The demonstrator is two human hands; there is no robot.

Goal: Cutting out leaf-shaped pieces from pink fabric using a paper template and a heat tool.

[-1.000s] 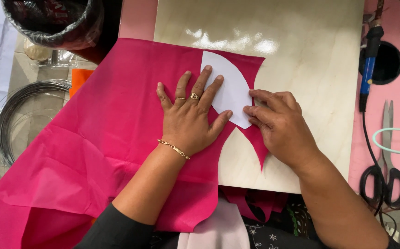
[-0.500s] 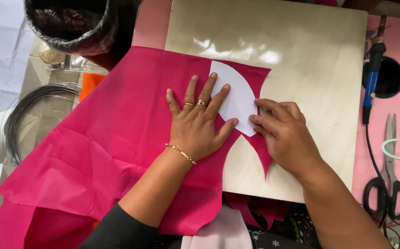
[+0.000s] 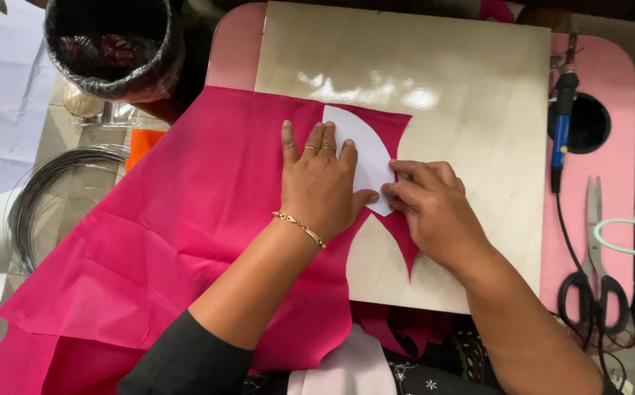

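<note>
The left hand [image 3: 322,186] lies flat, palm down, fingers extended and slightly spread, pressing a white paper template [image 3: 365,150] onto the pink fabric [image 3: 186,234]. It grips nothing. The right hand [image 3: 431,208] is loosely curled, its fingertips [image 3: 392,192] pinching the template's lower right edge against the cloth. The template is leaf-shaped with one curved side. The fabric is thin, matte and creased, with a pointed cut edge. Both rest on a glossy pale wooden board [image 3: 471,95], which lies on a pink table [image 3: 603,80].
</note>
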